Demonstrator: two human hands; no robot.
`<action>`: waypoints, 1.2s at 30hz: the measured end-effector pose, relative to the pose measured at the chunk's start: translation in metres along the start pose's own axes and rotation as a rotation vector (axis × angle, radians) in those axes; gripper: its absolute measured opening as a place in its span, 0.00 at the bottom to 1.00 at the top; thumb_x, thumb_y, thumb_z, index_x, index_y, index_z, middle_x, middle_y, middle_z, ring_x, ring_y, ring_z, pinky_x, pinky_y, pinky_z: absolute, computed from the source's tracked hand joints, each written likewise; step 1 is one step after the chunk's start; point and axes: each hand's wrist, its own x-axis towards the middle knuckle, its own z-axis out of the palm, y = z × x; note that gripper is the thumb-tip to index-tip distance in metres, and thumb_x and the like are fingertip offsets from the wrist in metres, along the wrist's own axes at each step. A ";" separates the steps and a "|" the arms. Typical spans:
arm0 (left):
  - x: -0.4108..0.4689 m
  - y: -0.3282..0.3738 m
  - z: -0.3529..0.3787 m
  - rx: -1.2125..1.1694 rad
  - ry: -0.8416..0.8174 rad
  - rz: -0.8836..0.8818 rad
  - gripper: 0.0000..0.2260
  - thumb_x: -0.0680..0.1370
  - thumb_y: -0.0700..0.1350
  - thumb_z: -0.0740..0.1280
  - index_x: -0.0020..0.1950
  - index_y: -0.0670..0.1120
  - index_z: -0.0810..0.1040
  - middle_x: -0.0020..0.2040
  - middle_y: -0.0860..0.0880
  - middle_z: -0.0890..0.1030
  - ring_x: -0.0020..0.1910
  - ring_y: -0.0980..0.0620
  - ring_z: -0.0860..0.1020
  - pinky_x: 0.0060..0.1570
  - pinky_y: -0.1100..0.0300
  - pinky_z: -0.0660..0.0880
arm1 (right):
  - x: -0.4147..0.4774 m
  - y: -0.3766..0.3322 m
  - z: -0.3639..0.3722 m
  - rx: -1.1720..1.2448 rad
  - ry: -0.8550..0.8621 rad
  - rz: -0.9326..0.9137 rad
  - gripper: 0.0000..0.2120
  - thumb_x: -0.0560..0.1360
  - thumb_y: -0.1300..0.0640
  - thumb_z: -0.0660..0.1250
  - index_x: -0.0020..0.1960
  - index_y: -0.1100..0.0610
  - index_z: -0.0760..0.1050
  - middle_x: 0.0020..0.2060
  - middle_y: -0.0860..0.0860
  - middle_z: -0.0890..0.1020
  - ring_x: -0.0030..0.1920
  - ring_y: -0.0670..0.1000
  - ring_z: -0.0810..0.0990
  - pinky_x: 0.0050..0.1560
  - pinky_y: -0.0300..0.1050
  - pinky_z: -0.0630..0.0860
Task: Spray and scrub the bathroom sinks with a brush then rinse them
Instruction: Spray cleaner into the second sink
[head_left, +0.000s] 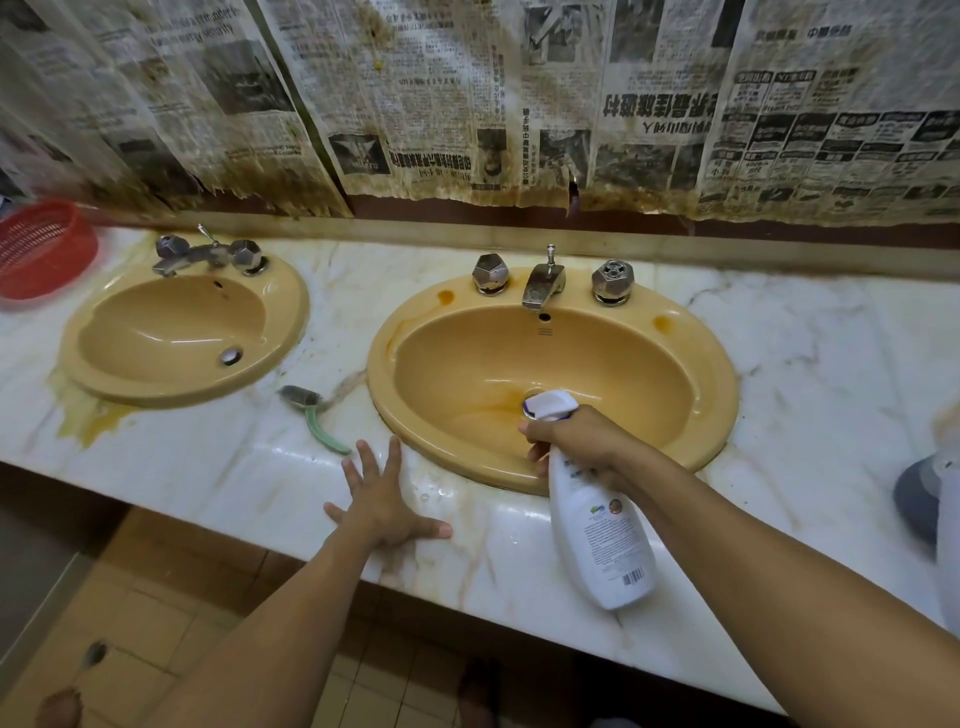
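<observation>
Spray bottle (597, 519) is gripped round the neck in my right hand (576, 441), nozzle poking over the near rim of the right sink (719, 395) and aimed down into the bowl. Left hand (384, 499) is spread flat on the worktop (805, 364) just left of that sink. The brush (317, 415) lies untouched a bit further left and back. Looks like the spraying step to me. I'd sweep the nozzle round the walls instead of soaking one spot, and hit the orange streaks (483, 410) low in the bowl. The other sink (291, 322), well left, needs the same.
</observation>
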 end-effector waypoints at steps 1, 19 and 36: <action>0.000 0.000 0.000 0.000 0.001 0.000 0.71 0.58 0.72 0.79 0.79 0.60 0.25 0.77 0.49 0.20 0.79 0.41 0.26 0.72 0.23 0.45 | 0.003 -0.001 0.004 -0.010 -0.002 0.016 0.13 0.75 0.50 0.75 0.48 0.61 0.80 0.39 0.58 0.86 0.36 0.55 0.83 0.43 0.48 0.81; 0.000 0.004 -0.003 0.007 -0.016 -0.002 0.73 0.58 0.71 0.80 0.78 0.60 0.24 0.77 0.49 0.20 0.78 0.40 0.25 0.71 0.22 0.46 | -0.014 0.015 -0.047 -0.194 0.077 0.134 0.16 0.73 0.46 0.76 0.37 0.57 0.78 0.31 0.55 0.83 0.29 0.52 0.79 0.37 0.44 0.78; 0.012 0.014 -0.022 -0.012 -0.025 -0.048 0.75 0.56 0.75 0.78 0.77 0.55 0.21 0.76 0.46 0.20 0.77 0.41 0.24 0.71 0.22 0.41 | -0.032 0.026 -0.075 -0.315 0.239 0.174 0.19 0.73 0.46 0.75 0.33 0.57 0.76 0.29 0.52 0.77 0.28 0.51 0.73 0.32 0.41 0.68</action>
